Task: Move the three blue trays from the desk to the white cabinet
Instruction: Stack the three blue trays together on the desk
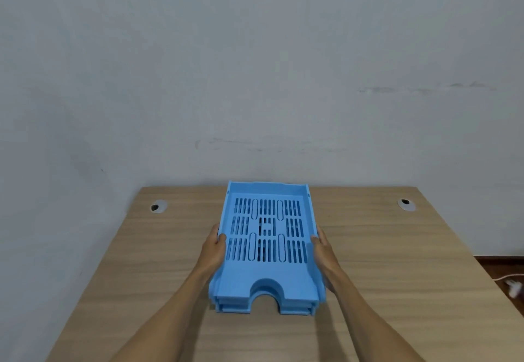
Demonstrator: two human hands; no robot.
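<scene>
A stack of light blue slotted trays [266, 273] rests in the middle of the wooden desk [382, 262], nested one on another, with a half-round cutout at the near edge. My left hand [213, 251] grips the stack's left wall, thumb over the rim. On the opposite wall my right hand [323, 256] holds the same way. The white cabinet is not in view.
The desk stands against a pale wall. Two round cable holes [157, 207] [406, 203] sit near its back corners. At the far right, a white cable and plug [513, 286] lie on the dark floor.
</scene>
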